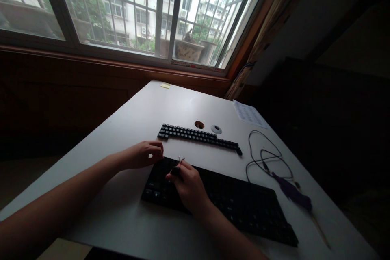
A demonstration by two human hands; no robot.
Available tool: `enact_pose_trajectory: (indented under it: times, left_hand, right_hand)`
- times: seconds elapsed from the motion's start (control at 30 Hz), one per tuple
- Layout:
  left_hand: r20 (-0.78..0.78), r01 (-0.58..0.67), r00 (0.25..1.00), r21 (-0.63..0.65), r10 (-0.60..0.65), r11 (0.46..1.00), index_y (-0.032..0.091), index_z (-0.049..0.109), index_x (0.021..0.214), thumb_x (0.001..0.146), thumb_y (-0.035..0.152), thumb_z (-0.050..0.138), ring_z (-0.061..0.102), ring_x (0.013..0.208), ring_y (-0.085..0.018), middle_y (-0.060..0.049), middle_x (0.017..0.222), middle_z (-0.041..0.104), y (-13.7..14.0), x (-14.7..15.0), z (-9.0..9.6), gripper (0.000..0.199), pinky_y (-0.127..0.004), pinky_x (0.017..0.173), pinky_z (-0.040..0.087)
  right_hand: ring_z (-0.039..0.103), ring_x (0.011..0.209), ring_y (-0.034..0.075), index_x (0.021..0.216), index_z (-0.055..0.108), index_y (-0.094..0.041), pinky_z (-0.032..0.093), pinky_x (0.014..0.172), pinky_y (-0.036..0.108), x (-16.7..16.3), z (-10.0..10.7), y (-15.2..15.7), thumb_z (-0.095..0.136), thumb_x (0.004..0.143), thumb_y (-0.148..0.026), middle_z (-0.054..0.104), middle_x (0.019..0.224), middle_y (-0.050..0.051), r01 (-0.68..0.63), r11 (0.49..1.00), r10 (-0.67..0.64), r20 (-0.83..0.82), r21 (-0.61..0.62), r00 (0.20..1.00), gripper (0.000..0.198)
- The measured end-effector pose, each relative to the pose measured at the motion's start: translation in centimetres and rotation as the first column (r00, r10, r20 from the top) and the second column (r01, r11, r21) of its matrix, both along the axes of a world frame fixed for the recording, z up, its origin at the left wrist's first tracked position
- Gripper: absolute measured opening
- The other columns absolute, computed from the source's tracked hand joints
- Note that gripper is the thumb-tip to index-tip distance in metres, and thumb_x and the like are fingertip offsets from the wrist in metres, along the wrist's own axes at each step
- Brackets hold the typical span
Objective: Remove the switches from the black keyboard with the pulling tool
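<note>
A black keyboard (237,203) lies at a slant on the white table in front of me. My right hand (190,185) is closed around the dark handle of a keycap puller (180,160), its two wire prongs pointing up and away over the keyboard's left part. My left hand (146,155) is at the keyboard's far left corner, fingers curled with the thumb and fingertips brought together; anything between them is hidden. Beyond the keyboard, removed black keycaps (198,135) stand in close rows on the table. Much of the keyboard is too dark to make out key by key.
To the right, a looped black cable (258,160) lies by a purple brush (292,193) with a thin handle. Behind the keycaps are a cable hole (199,124) and its round grey cover (216,129). Printed paper (250,113) and a yellow note (165,85) lie farther back.
</note>
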State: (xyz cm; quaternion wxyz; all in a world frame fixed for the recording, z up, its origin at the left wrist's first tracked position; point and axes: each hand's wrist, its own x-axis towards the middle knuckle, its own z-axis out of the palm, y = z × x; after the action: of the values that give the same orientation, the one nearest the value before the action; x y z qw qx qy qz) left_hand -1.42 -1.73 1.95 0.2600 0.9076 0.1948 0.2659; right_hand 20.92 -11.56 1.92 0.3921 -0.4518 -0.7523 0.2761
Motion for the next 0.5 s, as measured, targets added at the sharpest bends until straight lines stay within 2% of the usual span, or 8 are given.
enact_pose_trajectory:
  times: [0.23,0.4,0.5]
  left_hand:
    - [0.014,-0.010,1.000,-0.005,0.011,1.000,0.015,0.067,0.085,0.096,0.029,0.052,0.060,0.074,-0.014,-0.009,0.087,0.064,-0.05,0.06,0.19,0.023,-0.025,0.068,0.050]
    - [0.005,0.003,1.000,-0.011,-0.003,1.000,0.015,0.067,0.084,0.096,0.029,0.052,0.059,0.074,-0.013,-0.009,0.088,0.064,0.03,0.02,0.11,0.023,-0.024,0.068,0.049]
    - [0.003,-0.009,1.000,-0.014,0.009,1.000,0.015,0.067,0.085,0.095,0.029,0.052,0.059,0.074,-0.013,-0.009,0.088,0.063,0.10,0.03,-0.07,0.023,-0.024,0.067,0.049]
  right_hand:
    - [0.057,0.073,0.017,0.074,0.061,-0.021,0.044,0.067,0.028,-0.02,-0.18,-0.02,0.066,0.085,-0.015,0.058,0.080,0.001,-0.013,1.000,0.013,-0.017,0.014,1.000,0.013]
    - [0.056,0.070,0.016,0.073,0.061,-0.021,0.042,0.064,0.027,0.11,-0.04,0.10,0.064,0.086,-0.016,0.056,0.076,0.000,0.122,0.992,-0.116,-0.138,0.032,0.984,0.014]
    - [0.056,0.070,0.016,0.075,0.064,-0.021,0.043,0.065,0.027,0.26,0.12,0.30,0.065,0.085,-0.018,0.057,0.077,0.000,0.106,0.994,-0.103,-0.177,0.007,0.979,0.011]
